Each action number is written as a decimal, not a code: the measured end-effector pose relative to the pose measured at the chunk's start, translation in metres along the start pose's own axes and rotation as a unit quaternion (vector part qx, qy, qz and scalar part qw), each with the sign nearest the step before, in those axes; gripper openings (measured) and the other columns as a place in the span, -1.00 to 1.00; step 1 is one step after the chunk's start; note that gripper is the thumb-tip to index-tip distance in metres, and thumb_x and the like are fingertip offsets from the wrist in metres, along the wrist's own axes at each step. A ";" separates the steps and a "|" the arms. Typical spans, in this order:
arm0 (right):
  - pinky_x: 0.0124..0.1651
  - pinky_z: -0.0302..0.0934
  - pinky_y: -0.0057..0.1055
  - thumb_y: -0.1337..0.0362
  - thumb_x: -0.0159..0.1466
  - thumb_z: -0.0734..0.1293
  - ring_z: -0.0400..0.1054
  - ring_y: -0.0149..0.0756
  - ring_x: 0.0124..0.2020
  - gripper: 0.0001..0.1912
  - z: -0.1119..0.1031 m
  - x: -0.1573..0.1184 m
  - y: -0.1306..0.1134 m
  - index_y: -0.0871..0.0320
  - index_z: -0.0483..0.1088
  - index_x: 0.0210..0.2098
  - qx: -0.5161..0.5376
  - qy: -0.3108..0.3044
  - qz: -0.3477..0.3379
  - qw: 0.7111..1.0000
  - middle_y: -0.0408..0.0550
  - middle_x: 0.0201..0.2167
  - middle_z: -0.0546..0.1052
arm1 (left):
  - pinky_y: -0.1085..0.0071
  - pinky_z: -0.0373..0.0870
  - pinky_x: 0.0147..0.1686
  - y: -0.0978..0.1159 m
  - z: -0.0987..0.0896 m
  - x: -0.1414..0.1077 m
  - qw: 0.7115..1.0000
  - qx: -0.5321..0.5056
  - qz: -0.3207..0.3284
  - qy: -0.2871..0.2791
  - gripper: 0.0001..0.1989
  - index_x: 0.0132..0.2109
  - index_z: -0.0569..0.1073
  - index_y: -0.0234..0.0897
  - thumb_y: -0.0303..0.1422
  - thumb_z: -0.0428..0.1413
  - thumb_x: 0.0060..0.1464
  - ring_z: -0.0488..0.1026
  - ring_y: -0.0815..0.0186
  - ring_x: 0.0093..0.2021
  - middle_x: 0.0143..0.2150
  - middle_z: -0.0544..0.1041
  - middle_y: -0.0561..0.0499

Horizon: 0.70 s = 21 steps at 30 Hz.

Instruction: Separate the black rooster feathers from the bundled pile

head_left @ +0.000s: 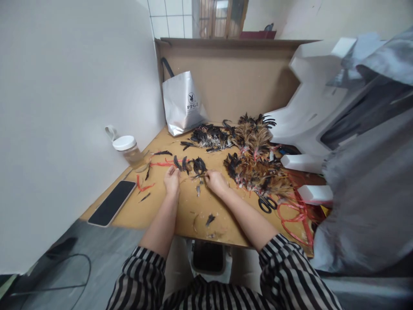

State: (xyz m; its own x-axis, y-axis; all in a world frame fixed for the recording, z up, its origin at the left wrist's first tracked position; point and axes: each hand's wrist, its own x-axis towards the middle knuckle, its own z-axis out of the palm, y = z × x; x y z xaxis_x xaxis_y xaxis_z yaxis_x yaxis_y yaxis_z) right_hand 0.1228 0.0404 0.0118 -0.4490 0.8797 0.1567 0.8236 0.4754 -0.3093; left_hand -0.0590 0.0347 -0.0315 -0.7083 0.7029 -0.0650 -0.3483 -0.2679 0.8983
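My left hand [172,181] is closed in a pinch over the middle of the table, with a dark curved feather [177,162] at its fingertips. Facing it, my right hand [217,182] pinches a thin dark feather [198,175] that points left. Just beyond the hands lie a round clump of black feathers [199,165] and a short dark feather [185,164]. A strip of red plastic string [159,163] runs behind my left hand. Right of my right hand is a large pile of brown and black feather bunches [261,174].
Black-handled scissors [267,203] and tangled red string [298,219] lie at the right. A phone [112,203] and a lidded jar [129,150] are at the left. A silver bag [182,103] stands behind, near more dark feathers [211,137]. White foam pieces [314,194] edge the right side.
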 end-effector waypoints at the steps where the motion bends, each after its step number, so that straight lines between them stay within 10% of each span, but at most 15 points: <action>1: -0.11 0.10 -0.43 0.32 0.18 0.11 0.30 -0.28 -0.18 -0.77 -0.001 0.006 0.001 0.18 0.36 -0.27 0.010 0.019 0.017 1.000 0.05 -0.25 0.43 | 0.42 0.31 -0.16 0.002 0.001 0.000 1.000 -0.006 -0.018 0.003 -0.74 -0.22 0.38 -0.27 -0.50 0.12 -0.15 0.38 0.36 -0.14 -0.09 0.38 -0.09; 14: -0.19 0.18 -0.40 0.34 0.04 0.25 0.37 -0.19 -0.24 -0.82 0.021 0.069 -0.005 0.24 0.44 -0.37 0.198 -0.028 0.135 0.970 0.10 -0.33 0.49 | 0.38 0.35 -0.32 -0.009 0.042 -0.009 0.972 0.019 -0.133 -0.191 -0.75 -0.29 0.40 -0.35 -0.46 0.17 -0.24 0.43 0.35 -0.40 -0.41 0.47 -0.04; 21: -0.51 0.22 -0.59 0.42 0.11 0.17 0.31 -0.50 -0.61 -0.81 0.031 0.086 -0.019 0.22 0.41 -0.38 0.377 -0.070 0.108 0.917 -0.14 -0.57 0.46 | 0.36 0.33 -0.32 -0.021 0.033 0.013 0.977 0.083 -0.026 -0.196 -0.70 -0.39 0.42 -0.38 -0.55 0.22 -0.44 0.40 0.35 -0.46 -0.47 0.49 -0.01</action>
State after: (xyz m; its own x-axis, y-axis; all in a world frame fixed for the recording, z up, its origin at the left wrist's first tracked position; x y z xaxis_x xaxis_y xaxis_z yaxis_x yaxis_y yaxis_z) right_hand 0.0578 0.1065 0.0023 -0.3879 0.9173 -0.0903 0.4478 0.1019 -0.8883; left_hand -0.0403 0.0713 -0.0367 -0.3905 0.9201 0.0300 -0.2502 -0.1374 0.9584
